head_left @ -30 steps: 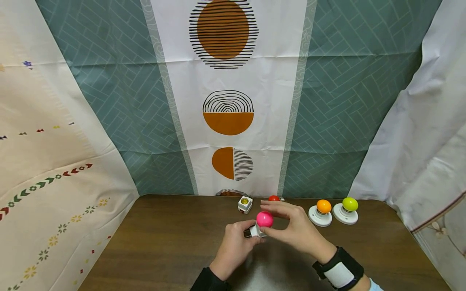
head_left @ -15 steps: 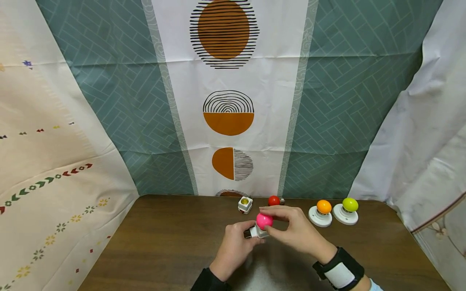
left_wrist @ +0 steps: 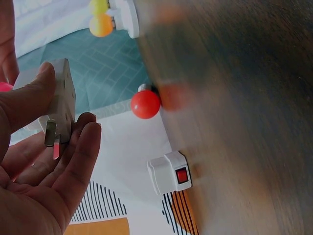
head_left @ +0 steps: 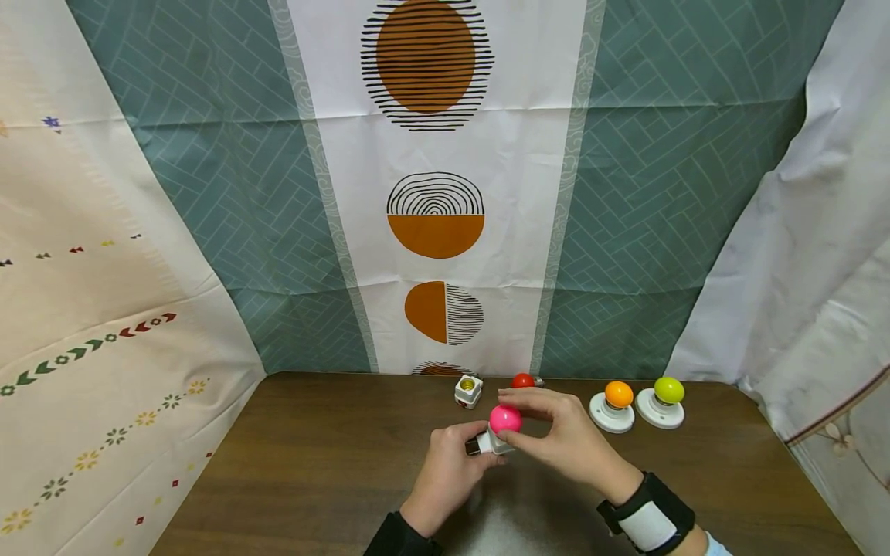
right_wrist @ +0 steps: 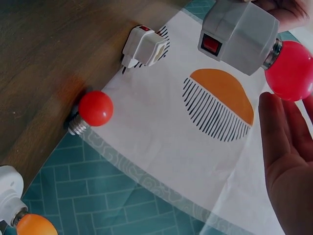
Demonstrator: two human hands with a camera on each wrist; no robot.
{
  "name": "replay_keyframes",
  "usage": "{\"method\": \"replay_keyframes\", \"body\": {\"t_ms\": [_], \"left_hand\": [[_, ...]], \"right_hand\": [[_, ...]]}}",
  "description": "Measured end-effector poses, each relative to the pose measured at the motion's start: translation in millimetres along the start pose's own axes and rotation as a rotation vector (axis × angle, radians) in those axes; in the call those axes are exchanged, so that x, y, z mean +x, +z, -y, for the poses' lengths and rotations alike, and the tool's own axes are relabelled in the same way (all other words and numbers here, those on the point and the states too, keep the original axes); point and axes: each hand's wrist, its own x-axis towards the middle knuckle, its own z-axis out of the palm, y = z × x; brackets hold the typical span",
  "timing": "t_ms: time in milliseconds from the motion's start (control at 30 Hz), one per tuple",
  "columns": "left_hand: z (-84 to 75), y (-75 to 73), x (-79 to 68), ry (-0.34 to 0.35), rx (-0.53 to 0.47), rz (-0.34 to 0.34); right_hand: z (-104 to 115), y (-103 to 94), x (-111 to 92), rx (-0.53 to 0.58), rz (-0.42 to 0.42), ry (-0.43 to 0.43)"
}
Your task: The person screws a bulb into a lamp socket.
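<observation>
Turning the pink bulb (head_left: 505, 418) in a white socket (right_wrist: 237, 36), seemingly: fingers of the left hand (head_left: 450, 463) grip the socket above the tabletop (head_left: 313, 463), those of the right hand (head_left: 566, 434) pinch the bulb, metal base (right_wrist: 272, 55) partly exposed; next twist likely wants the socket steady.

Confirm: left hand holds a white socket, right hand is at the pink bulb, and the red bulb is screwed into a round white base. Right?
No: the red bulb isn't in a base; it lies loose on the table, screw thread bare, as the right wrist view shows. The left hand does hold the white socket, with the right hand at the pink bulb.
</observation>
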Motion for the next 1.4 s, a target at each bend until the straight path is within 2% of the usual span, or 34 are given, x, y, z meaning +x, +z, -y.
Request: {"method": "replay_keyframes", "body": {"t_ms": [300,467,767,1000,1167,1400], "left_hand": [[-1.1,0.4,0.2,-0.002,-0.01,0.006],[-1.6,0.4,0.4,-0.015,-0.002,0.014],[-0.8,0.2,1.8,-0.002,0.001,0.012],[-0.8,0.8,2.6,-0.002,0.005,-0.001],[-0.4,2.9,1.3,0.016,0.0,-0.012],[-1.1,2.8,2.6,0.008,-0.003,-0.009]], "right_hand": [[0.8,-3.9,1.8,-0.03,0.087,-0.09],[-1.2,-3.6,1.2,0.012,0.113,-0.067],[-2.0,-2.5,2.2,0.009,0.081,0.013],[-2.1,-0.9,1.9,-0.004,0.017,0.03],[11.1,-2.5,1.5,0.0,-0.011,0.076],[36.3,-12.6,5.0,0.022,0.05,0.02]]}}
